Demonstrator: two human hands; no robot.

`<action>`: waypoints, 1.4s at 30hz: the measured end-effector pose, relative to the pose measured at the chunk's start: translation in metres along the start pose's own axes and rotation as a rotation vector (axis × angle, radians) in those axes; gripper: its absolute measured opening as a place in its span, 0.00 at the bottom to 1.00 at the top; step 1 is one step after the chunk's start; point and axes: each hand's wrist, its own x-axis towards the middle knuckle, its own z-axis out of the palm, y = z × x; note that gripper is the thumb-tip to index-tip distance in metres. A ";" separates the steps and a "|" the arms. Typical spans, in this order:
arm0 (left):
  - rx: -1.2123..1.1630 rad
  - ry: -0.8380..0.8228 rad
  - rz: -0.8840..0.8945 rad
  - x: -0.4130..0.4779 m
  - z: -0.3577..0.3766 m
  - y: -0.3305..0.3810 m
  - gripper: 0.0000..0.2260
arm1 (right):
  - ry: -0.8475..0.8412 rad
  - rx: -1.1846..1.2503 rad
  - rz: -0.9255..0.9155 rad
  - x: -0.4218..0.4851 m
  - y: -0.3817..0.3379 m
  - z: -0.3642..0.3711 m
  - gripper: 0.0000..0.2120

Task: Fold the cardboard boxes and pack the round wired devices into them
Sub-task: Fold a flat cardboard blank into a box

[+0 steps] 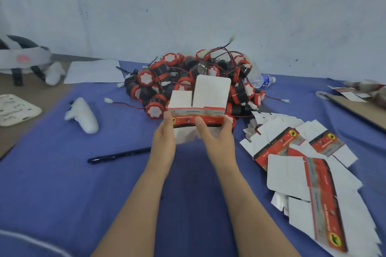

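Both hands hold a partly folded cardboard box just above the middle of the blue-covered counter. The left hand grips the box's left end with its thumb on the red printed front. The right hand pinches the right end, thumb on the front and fingers curled round the side. Two white flaps stand upright from the box's top, the right one taller. Its lower flaps hang loose and are blurred, so I cannot tell how they are folded. Just behind the box, toward the counter's far edge, lies a heap of round wired devices, red and black with thin wires trailing out. A spread of flat box blanks overlaps along the right edge, near the right forearm. A black pen lies beside the left wrist, and a white controller sits farther left. A water bottle lies on its side at the heap's right. A sheet of paper and a headset sit near the far left corner.
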 end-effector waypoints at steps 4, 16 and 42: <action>0.066 -0.098 -0.026 -0.003 0.002 0.004 0.18 | 0.043 -0.016 0.002 0.005 0.004 -0.007 0.27; -0.508 -0.378 -0.208 -0.005 -0.004 0.012 0.23 | -0.235 0.023 0.084 0.001 0.005 0.002 0.40; -0.532 -0.337 -0.218 -0.011 -0.006 0.013 0.24 | -0.344 -0.031 0.037 -0.009 -0.007 0.004 0.43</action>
